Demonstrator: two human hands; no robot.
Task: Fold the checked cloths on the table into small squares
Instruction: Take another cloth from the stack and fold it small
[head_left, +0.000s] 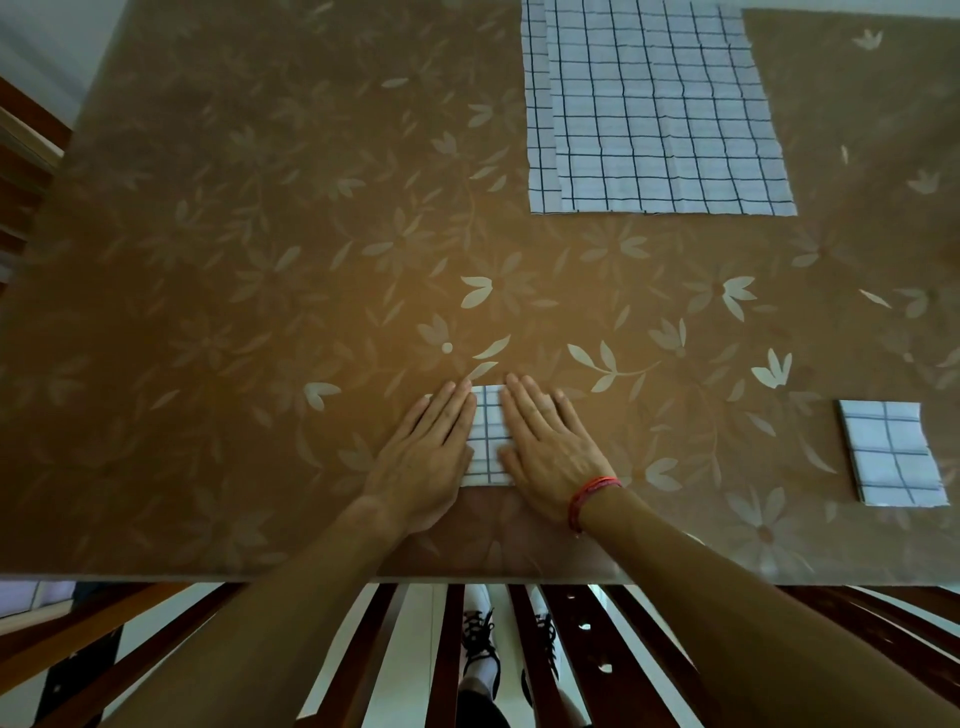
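Observation:
A small folded checked cloth (487, 435), white with dark grid lines, lies near the table's front edge. My left hand (428, 457) presses flat on its left part with straight fingers. My right hand (548, 452), with a red band at the wrist, presses flat on its right part. Only a narrow strip of the cloth shows between the hands. A folded square of checked cloth (888, 452) lies at the right. A stack of unfolded checked cloths (654, 109) lies spread flat at the back of the table.
The table (234, 291) has a brown flower-patterned cover. Its front edge runs just below my forearms. Dark wooden slats (582, 649) and my shoes show beneath it. A wooden chair (21, 156) stands at the left edge.

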